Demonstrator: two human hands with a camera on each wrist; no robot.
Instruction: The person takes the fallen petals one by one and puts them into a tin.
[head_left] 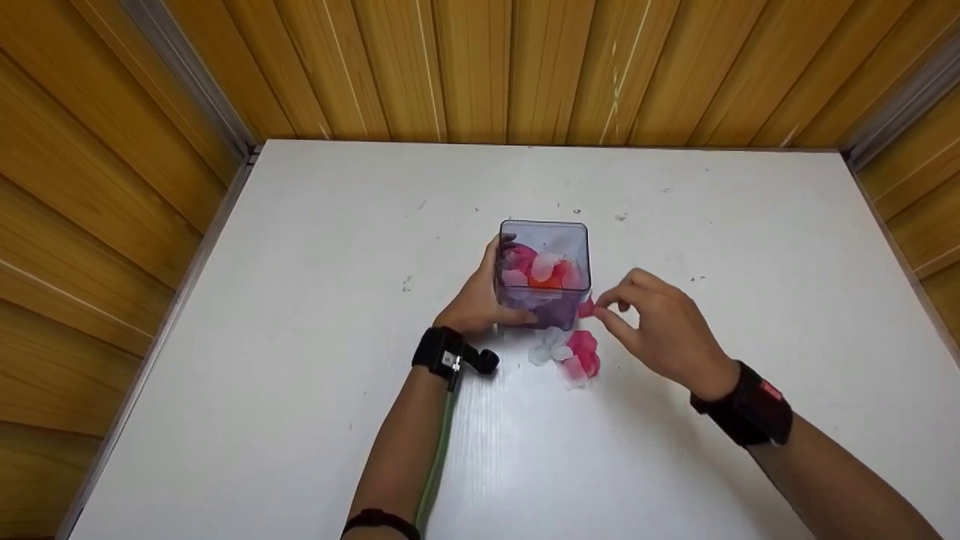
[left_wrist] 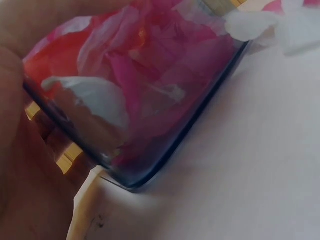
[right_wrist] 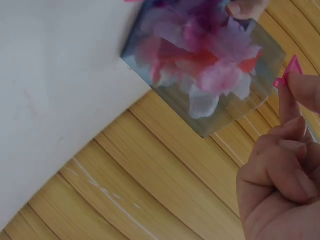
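Note:
A clear, purple-tinted square container (head_left: 544, 298) stands near the middle of the table, partly filled with pink, red and white artificial petals (right_wrist: 215, 75). My left hand (head_left: 480, 296) grips it from the left, thumb across the near side and fingers round the far side. Just right of the container, my right hand (head_left: 664, 326) pinches a small pink petal (right_wrist: 292, 70) between thumb and forefinger, level with the container's lower side in the head view. In front of the container lie a few loose petals, pink ones (head_left: 583, 352) beside white ones (head_left: 550, 347).
The white table (head_left: 300, 360) has small dark scuff marks on it. Yellow wood-look panels (head_left: 465, 67) rise behind it and at both sides. Each wrist wears a black strap (head_left: 742, 405), and a small black camera (head_left: 484, 362) juts from the left one.

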